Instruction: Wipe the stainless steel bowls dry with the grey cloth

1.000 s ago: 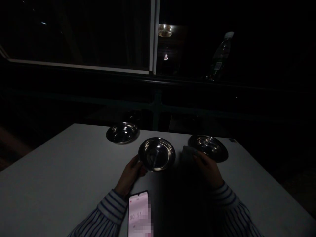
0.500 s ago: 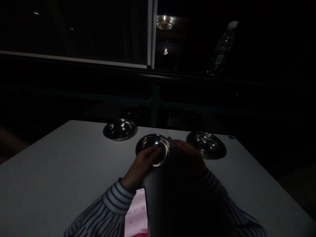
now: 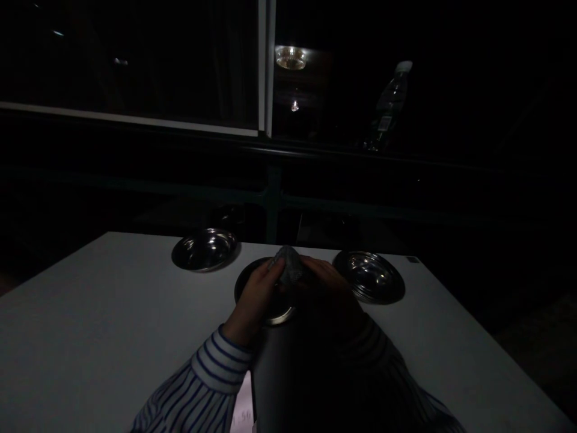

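Observation:
Both my hands meet over a shiny metal bowl (image 3: 280, 319) at the middle of the white table. A crumpled grey cloth (image 3: 291, 263) is bunched between them, above the bowl. The thumb of my left hand (image 3: 256, 296) presses on the cloth's left side; its other fingers are hidden. My right hand (image 3: 331, 285) is closed round the cloth from the right, mostly in deep shadow. Much of the bowl is covered by the hands and cloth.
A second metal bowl (image 3: 205, 249) stands at the table's back left, and stacked metal bowls (image 3: 372, 276) at the back right. A lit phone (image 3: 243, 409) lies by my left sleeve. Beyond the white table (image 3: 112, 325), a plastic bottle (image 3: 390, 105) leans near a dark window.
The grey cloth has moved from the bowl's right rim to over its middle. My left thumb has come out of the bowl onto the cloth. The view has shifted slightly.

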`<act>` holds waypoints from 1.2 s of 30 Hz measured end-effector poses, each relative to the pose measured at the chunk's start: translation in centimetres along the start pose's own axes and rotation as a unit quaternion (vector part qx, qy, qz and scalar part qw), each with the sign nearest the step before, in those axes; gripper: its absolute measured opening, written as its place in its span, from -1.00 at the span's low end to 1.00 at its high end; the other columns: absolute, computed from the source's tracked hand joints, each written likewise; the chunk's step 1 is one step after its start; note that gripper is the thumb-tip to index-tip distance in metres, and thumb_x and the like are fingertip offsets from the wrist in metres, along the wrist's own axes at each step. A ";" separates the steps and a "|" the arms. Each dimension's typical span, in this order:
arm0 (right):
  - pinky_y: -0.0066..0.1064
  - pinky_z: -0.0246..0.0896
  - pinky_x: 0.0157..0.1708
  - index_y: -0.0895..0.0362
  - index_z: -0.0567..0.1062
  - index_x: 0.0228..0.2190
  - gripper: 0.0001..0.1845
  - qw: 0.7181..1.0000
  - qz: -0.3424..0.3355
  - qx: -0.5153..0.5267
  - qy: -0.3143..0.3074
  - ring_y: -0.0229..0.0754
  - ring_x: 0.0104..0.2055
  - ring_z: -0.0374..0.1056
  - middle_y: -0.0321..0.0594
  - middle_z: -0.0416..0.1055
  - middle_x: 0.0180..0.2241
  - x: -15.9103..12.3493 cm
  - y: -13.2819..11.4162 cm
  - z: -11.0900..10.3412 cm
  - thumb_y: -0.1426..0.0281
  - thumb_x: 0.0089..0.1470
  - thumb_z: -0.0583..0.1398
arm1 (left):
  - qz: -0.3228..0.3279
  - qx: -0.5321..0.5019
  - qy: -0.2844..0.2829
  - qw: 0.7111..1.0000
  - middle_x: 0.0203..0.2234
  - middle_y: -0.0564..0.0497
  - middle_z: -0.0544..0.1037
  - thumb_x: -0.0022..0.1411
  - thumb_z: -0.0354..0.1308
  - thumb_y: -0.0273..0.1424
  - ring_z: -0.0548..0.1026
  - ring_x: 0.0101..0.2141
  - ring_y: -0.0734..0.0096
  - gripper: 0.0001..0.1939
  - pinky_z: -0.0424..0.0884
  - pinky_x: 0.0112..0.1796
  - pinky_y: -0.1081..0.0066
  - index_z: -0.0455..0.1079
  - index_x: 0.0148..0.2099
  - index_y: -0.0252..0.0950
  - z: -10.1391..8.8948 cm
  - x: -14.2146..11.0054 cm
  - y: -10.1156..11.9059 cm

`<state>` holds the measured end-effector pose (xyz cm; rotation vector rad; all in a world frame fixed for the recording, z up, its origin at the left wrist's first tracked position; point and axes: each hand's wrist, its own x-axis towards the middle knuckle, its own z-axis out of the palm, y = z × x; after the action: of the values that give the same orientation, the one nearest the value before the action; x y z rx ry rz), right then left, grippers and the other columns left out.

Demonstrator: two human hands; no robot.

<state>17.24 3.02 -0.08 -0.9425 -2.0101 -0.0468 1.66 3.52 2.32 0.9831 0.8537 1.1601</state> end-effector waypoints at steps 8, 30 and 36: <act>-0.29 0.29 -0.13 0.11 0.43 -0.18 -0.76 0.993 0.101 0.063 -0.015 -0.16 -0.12 0.40 -0.13 0.48 -0.17 -0.2 0.5 -2.1 0.36 0.18 0.03 | -0.003 0.036 0.006 0.999 -0.47 -0.01 0.55 0.08 0.17 -0.25 0.47 -0.40 0.35 -0.73 0.33 -0.33 0.41 0.44 -0.26 -0.37 0.3 0.8 0.0; -0.32 0.29 -0.26 0.14 0.46 -0.23 -0.66 0.878 0.374 0.297 0.011 -0.12 -0.25 0.42 -0.17 0.50 -0.31 0.6 0.2 -2.2 0.25 -0.09 0.21 | -0.025 0.070 0.029 0.997 -0.49 0.00 0.57 0.04 0.21 -0.21 0.47 -0.50 0.40 -0.65 0.37 -0.42 0.42 0.46 -0.19 -0.36 -1.5 1.0 1.1; -0.35 0.30 -0.30 0.15 0.46 -0.27 -0.66 0.837 0.417 0.349 0.056 -0.12 -0.25 0.43 -0.18 0.51 -0.29 0.7 0.2 -2.3 0.21 -0.09 0.21 | -0.032 -0.005 -0.053 0.998 -0.29 -0.07 0.58 0.12 0.16 -0.24 0.51 -0.34 0.36 -0.66 0.38 -0.26 0.40 0.43 -0.11 -0.34 -1.6 0.5 1.3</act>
<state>18.71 2.74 1.77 -1.1809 -1.1841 1.0180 -0.17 4.48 2.99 0.9927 0.7886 1.0484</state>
